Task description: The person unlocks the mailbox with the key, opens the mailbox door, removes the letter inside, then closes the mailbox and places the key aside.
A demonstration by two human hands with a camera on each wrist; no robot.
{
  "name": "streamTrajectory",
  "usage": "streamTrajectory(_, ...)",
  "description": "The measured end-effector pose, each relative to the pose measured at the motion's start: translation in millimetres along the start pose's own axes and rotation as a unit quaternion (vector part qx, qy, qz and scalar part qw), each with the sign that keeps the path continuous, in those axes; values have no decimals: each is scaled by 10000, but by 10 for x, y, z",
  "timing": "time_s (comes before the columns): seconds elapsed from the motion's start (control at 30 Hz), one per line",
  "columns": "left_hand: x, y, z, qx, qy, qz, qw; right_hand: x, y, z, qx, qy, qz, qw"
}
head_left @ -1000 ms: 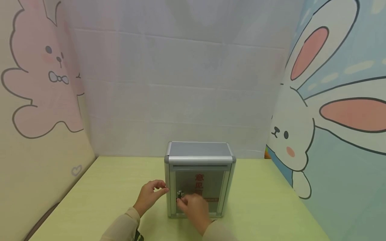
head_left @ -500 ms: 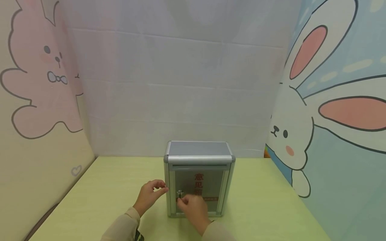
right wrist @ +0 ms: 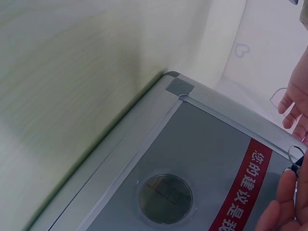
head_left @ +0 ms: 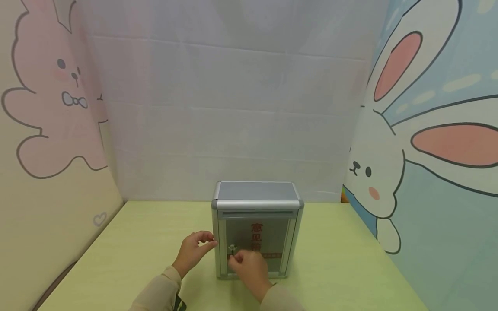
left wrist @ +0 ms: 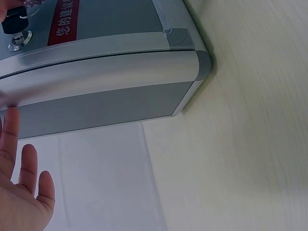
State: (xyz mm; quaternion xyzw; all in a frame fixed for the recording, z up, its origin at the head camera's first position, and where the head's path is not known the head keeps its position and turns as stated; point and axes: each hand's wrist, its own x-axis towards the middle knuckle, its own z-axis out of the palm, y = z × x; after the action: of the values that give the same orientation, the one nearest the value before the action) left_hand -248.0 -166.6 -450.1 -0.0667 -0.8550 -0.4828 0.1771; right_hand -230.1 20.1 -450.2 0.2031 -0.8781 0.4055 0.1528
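A grey metal box (head_left: 268, 235) stands upright on the pale yellow-green table (head_left: 330, 242), between the two hands and just beyond them. The right hand (head_left: 250, 268), low in front of the box's near face, pinches the black-headed key (left wrist: 14, 22) tightly between thumb and fingers. The key lies right at those fingertips — its shaft meets the round lock (left wrist: 19, 41) near the left edge of that face, and a thin ring (right wrist: 294, 153) hangs at its head. To the lock's right runs a red strip (left wrist: 64, 21) with white characters. The left hand (head_left: 193, 251) is at the box's left side, fingers loosely extended and holding nothing — one fingertip touches the side wall, two others stand clear of it.
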Motion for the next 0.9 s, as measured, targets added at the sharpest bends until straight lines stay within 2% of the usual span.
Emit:
streamTrajectory(0.2,3,-11,9,61,18,15,10000,-20,-4,-28,19,22,-138,9999)
streamTrajectory(0.43,16,-8,9,145,12,-53,9999,-34,-6,-24,28,-44,-53,10000)
streamTrajectory(0.63,15,2,8,133,-1,-59,9999,-38,6,-28,5,26,-149,9999)
streamTrajectory(0.9,10,16,9,165,25,14,9999,-61,1,-57,-49,73,-281,9996)
